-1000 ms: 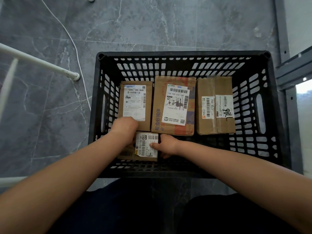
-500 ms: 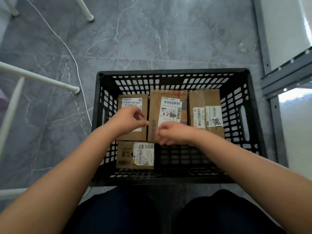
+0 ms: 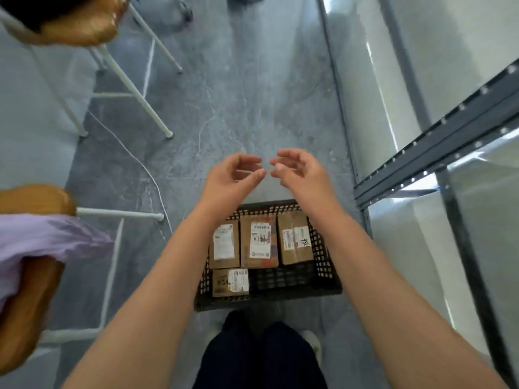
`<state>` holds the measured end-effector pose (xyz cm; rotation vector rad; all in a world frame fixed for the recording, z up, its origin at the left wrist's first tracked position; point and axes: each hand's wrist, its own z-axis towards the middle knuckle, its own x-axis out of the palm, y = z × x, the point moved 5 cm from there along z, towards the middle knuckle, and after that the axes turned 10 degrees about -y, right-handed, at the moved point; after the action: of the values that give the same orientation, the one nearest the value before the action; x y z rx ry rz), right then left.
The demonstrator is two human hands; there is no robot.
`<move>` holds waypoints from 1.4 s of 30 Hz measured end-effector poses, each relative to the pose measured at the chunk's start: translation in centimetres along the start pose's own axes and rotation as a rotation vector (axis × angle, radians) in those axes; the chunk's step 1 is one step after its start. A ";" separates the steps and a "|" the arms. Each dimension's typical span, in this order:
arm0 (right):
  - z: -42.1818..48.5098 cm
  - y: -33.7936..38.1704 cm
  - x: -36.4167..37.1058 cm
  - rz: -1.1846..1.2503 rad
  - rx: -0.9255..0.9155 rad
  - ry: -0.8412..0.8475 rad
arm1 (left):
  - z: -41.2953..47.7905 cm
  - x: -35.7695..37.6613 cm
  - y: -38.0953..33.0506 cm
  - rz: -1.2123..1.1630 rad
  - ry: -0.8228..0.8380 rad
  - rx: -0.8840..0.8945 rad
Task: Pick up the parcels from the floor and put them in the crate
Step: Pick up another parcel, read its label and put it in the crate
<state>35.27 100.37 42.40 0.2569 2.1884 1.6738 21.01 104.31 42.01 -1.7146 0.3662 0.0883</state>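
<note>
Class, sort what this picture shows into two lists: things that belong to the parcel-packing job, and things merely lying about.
Belongs to the job:
- crate
- left parcel, middle parcel, right parcel, front parcel, all inside it
- left hand and right hand, both empty

Just lying about:
- far stool
- near stool
- purple cloth
- shelf frame

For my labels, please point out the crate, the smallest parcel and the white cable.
crate (image 3: 280, 299), head view, near rim.
smallest parcel (image 3: 230, 282), head view, top face.
white cable (image 3: 148, 174), head view, stretch lying on the floor.
</note>
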 end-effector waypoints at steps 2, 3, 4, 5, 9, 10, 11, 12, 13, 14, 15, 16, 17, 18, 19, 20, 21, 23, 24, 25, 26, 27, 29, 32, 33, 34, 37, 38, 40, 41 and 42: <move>-1.8 7.2 -2.7 0.040 -0.043 -0.047 | -1.0 -0.7 -7.5 -0.037 0.007 0.043; -2.8 10.7 -4.2 0.063 -0.061 -0.075 | -1.6 -0.9 -11.4 -0.058 0.021 0.066; -3.8 14.3 -5.9 0.083 -0.079 -0.106 | -2.2 -1.1 -15.5 -0.079 0.031 0.091; -4.7 17.8 -7.6 0.100 -0.101 -0.139 | -2.9 -1.3 -19.6 -0.101 0.037 0.123; -8.7 30.5 -14.0 0.100 -0.230 -0.248 | -6.0 -1.9 -35.0 -0.178 0.074 0.288; -9.7 32.9 -15.4 0.092 -0.266 -0.277 | -6.7 -1.8 -37.8 -0.196 0.094 0.321; -10.6 35.0 -16.7 0.083 -0.299 -0.309 | -7.3 -1.6 -40.2 -0.209 0.120 0.351; -11.5 36.8 -17.8 0.069 -0.333 -0.342 | -8.0 -1.4 -42.2 -0.211 0.149 0.378; -12.5 38.2 -18.8 0.049 -0.363 -0.380 | -8.6 -1.0 -43.7 -0.205 0.182 0.404; -13.6 39.3 -19.8 0.032 -0.383 -0.426 | -9.2 -0.7 -44.7 -0.202 0.213 0.428; -14.8 40.0 -20.7 0.022 -0.397 -0.476 | -10.0 -0.4 -45.6 -0.207 0.243 0.455; -16.2 40.5 -21.6 0.019 -0.408 -0.526 | -10.9 -0.2 -46.5 -0.216 0.268 0.486; -17.6 40.7 -22.3 0.021 -0.415 -0.578 | -11.8 0.0 -47.3 -0.227 0.294 0.518; -19.3 40.8 -23.0 0.025 -0.414 -0.632 | -12.8 0.2 -48.0 -0.240 0.325 0.547; -21.1 40.7 -23.5 0.029 -0.406 -0.684 | -13.9 0.2 -48.5 -0.249 0.362 0.569; -22.8 40.5 -23.9 0.034 -0.397 -0.734 | -14.9 0.3 -48.9 -0.256 0.405 0.589; -24.6 40.2 -24.1 0.040 -0.389 -0.788 | -16.1 0.3 -49.2 -0.253 0.456 0.613; -28.5 39.4 -24.2 0.051 -0.369 -0.903 | -18.6 0.3 -49.3 -0.243 0.571 0.670; -30.5 39.0 -24.0 0.051 -0.369 -0.956 | -19.7 0.6 -49.1 -0.243 0.632 0.696; -32.5 38.6 -23.7 0.046 -0.368 -1.008 | -20.9 0.9 -48.9 -0.235 0.694 0.714; -34.6 38.2 -23.5 0.035 -0.360 -1.057 | -22.2 1.4 -48.6 -0.221 0.754 0.726; -36.7 37.7 -23.3 0.019 -0.350 -1.107 | -23.8 2.1 -48.3 -0.211 0.817 0.737; -41.5 36.8 -23.3 -0.021 -0.314 -1.212 | -27.7 3.5 -48.1 -0.203 0.945 0.759; -49.8 35.4 -24.0 -0.054 -0.247 -1.370 | -35.1 5.6 -47.6 -0.181 1.140 0.801; -52.7 34.9 -24.1 -0.053 -0.233 -1.428 | -37.6 6.0 -47.2 -0.174 1.200 0.816; -55.4 34.4 -24.0 -0.050 -0.219 -1.483 | -40.1 6.4 -46.7 -0.171 1.253 0.826; -62.7 32.5 -23.3 -0.057 -0.165 -1.607 | -47.4 7.0 -45.1 -0.187 1.378 0.824; -64.9 31.7 -23.0 -0.058 -0.142 -1.637 | -49.9 7.0 -44.6 -0.192 1.414 0.827; -69.9 30.0 -22.2 -0.052 -0.115 -1.706 | -55.5 7.0 -43.3 -0.191 1.498 0.844; -72.5 29.2 -21.7 -0.053 -0.103 -1.743 | -58.5 6.8 -42.5 -0.186 1.543 0.854; -75.4 28.4 -21.3 -0.055 -0.085 -1.780 | -61.5 6.6 -41.7 -0.182 1.587 0.859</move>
<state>22.49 33.46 90.36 1.0830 0.7110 0.7173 30.40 48.74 90.92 -0.6211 1.1621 -1.4202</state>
